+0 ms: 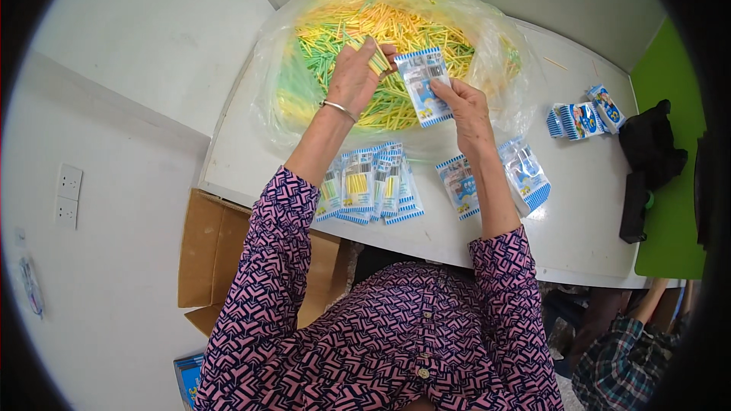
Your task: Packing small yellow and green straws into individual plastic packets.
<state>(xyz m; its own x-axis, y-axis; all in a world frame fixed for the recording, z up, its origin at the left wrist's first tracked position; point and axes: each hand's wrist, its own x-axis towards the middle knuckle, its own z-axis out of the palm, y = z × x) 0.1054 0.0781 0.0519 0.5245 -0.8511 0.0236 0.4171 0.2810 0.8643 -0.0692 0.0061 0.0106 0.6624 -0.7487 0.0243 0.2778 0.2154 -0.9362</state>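
My left hand (352,82) is closed around a small bunch of thin yellow and greenish sticks (377,61), above a big clear plastic bag (268,80). Loose yellow, green and orange sticks (411,27) fill that bag. Just right of the bunch, my right hand (468,114) pinches a blue-and-white packet (420,85) by its right side. Whether the packet's top is unsealed I cannot tell. Below my left wrist lies an overlapping pile of packets (375,186), with yellow sticks showing through their windows. Near my right forearm are another packet (459,185) and a stack of packets (525,175).
Several crumpled blue-and-white packets (580,120) sit at the table's right, beside a black object (653,144) and a green panel (674,205). A stray stick (556,63) lies near the bag. Below the table's left edge stands a cardboard box (213,240). Another person's checked sleeve (620,361) appears lower right.
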